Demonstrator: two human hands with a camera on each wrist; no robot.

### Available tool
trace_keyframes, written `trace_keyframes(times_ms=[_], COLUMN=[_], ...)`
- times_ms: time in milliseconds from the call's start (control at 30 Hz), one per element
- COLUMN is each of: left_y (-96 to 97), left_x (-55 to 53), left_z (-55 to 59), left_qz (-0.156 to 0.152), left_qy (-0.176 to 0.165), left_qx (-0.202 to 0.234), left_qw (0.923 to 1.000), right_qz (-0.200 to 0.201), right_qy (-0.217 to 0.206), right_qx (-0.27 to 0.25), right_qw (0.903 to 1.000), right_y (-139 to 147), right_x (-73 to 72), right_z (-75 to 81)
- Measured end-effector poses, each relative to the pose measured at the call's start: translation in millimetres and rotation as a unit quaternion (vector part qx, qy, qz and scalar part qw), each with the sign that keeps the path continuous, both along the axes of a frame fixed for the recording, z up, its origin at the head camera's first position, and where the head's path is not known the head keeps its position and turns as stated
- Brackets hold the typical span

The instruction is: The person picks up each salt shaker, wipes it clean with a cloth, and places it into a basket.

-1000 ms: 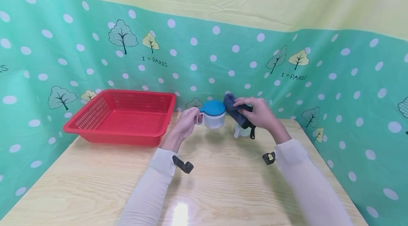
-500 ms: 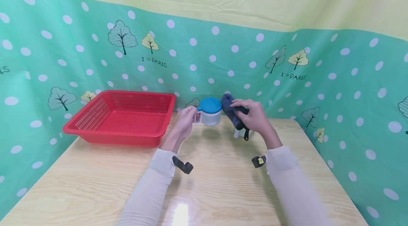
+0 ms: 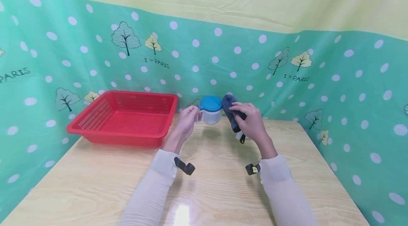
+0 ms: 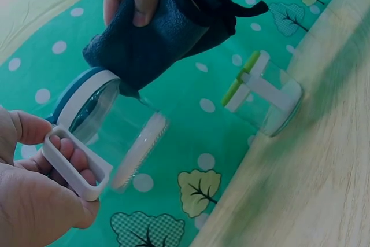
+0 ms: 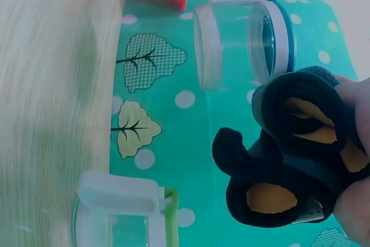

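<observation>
My left hand (image 3: pixel 186 121) grips the white handle of a clear jar (image 3: pixel 211 117) with a blue lid (image 3: pixel 210 103), held above the table. My right hand (image 3: pixel 251 121) pinches a folded dark blue cloth (image 4: pixel 153 39) with black edging and a black hanging loop. In the left wrist view the cloth meets the lid's rim; whether it presses there I cannot tell. The right wrist view shows the cloth's folds (image 5: pixel 300 108) with tan patches inside. Beyond the right hand, a second clear jar (image 4: pixel 266 93) with a green lid stands on the table, mostly hidden in the head view.
A red plastic basket (image 3: pixel 121 140) stands at the back left of the wooden table (image 3: pixel 220 183). Behind and to the right hangs a green and yellow printed curtain (image 3: pixel 191 56), close to the table's far edge.
My right forearm has swung left, and the hand has shifted slightly left and down with the cloth. The left hand still holds the jar, which is slightly higher.
</observation>
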State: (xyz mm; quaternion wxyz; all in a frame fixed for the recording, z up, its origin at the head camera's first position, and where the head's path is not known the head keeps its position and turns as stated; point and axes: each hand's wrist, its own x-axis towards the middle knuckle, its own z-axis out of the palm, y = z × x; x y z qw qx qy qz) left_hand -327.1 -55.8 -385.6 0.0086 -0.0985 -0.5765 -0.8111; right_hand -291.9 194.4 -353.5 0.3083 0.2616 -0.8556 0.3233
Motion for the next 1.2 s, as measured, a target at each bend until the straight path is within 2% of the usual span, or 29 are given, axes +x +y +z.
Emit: trace_keyframes(times_ms=[367, 600, 833, 1200], left_y=[4.9, 4.5, 2.0, 3.2], left_x=[-0.6, 0.1, 1.2, 1.9], left_z=[2.2, 2.9, 1.6, 4.3], left_qz=[0.007, 0.004, 0.004, 0.007], left_qy=[0.007, 0.01, 0.009, 0.023], left_qx=[0.005, 0.016, 0.016, 0.021], left_qw=[0.9999, 0.9998, 0.9998, 0.9995], right_qz=[-0.003, 0.004, 0.037, 0.059], right_qy=[-0.005, -0.021, -0.025, -0.076], right_qx=[0.016, 0.029, 0.041, 0.054], right_qw=[0.9999, 0.9993, 0.9981, 0.9939], right_y=[-5, -8, -11, -15], right_x=[11.7, 11.8, 14.5, 21.4], right_z=[4.9, 8.0, 10.5, 10.9])
